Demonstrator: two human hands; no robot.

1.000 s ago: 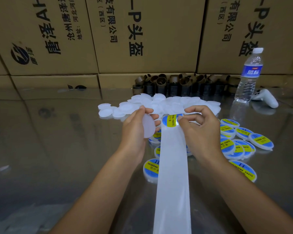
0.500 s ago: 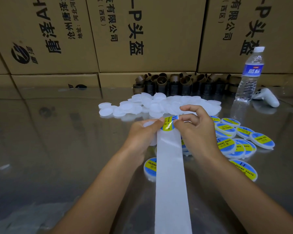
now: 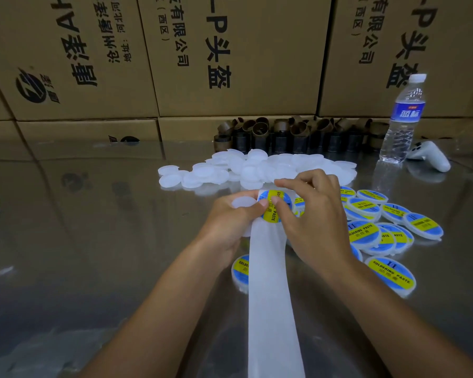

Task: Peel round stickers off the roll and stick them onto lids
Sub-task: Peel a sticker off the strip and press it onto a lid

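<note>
Potentially the sticker (image 3: pixel 273 197), pinched by the right hand (image 3: pixel 316 225), creases or lands off-centre on the lid (image 3: pixel 242 202) the left hand (image 3: pixel 224 227) grips.

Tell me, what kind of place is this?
Probably a warehouse or small packing workshop: stacked cardboard cartons line the back, and piles of plain white lids and labelled lids lie on a shiny worktable.

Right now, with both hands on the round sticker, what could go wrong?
1. The round blue-and-yellow sticker, pinched by the right hand with the thumb of the left hand on it, could crease or cling to fingers.
2. The plain white plastic lid is partly hidden in the left hand, so the sticker might land off-centre.
</note>
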